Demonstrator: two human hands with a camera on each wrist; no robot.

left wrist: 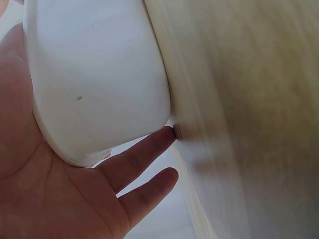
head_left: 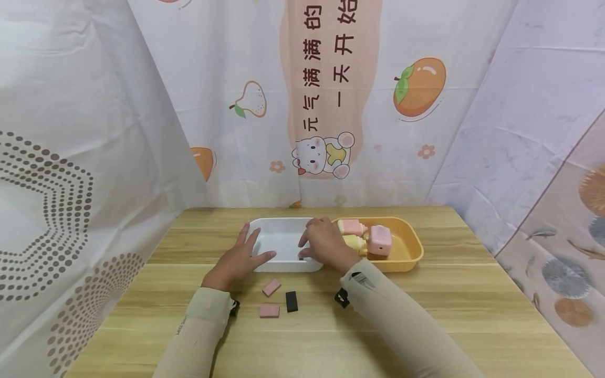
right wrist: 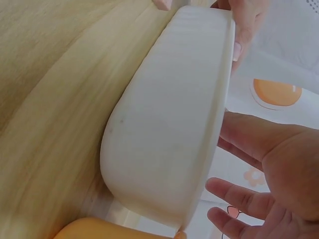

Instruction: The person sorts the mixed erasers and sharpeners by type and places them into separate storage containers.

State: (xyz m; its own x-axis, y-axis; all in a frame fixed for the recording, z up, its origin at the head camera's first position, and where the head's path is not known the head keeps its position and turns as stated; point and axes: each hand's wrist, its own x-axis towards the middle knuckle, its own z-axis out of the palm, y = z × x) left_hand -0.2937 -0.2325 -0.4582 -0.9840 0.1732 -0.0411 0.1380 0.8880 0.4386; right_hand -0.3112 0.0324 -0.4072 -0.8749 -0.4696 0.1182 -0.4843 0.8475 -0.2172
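Observation:
A white tray stands near the back of the table. My left hand rests on its left end, fingers spread and thumb across the front rim. In the left wrist view, the palm lies against the tray wall and two fingers extend beside it. My right hand reaches over the right end, its fingers bent down inside. It pinches a small dark block, mostly hidden by the fingers. The right wrist view shows only the outside of the tray, with the right hand over its rim.
In front of the tray lie two pink blocks and a black block. An orange tray stands at the right, holding a pink bottle-shaped toy, a yellow one and a pink cube. A printed curtain hangs behind.

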